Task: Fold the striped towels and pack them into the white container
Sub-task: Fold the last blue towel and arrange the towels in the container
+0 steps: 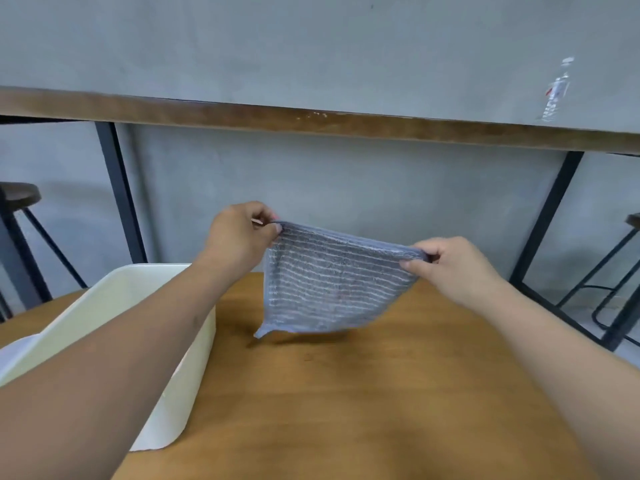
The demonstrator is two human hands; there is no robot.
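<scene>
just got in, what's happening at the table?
A person is holding a grey striped towel spread out in the air above the wooden table. The left hand pinches one top corner and the right hand pinches the other; the lower edge hangs just above the tabletop. It isn't folded yet. The white container sits on the table to the left, under the left forearm; its contents can't be made out.

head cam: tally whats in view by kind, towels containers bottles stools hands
striped towel: 1, held up by both hands above the wooden table
white container: 1
bottle: 1
stools: 2, one at the left edge, one at the right edge
hands: 2, left hand, right hand
total: 7
</scene>
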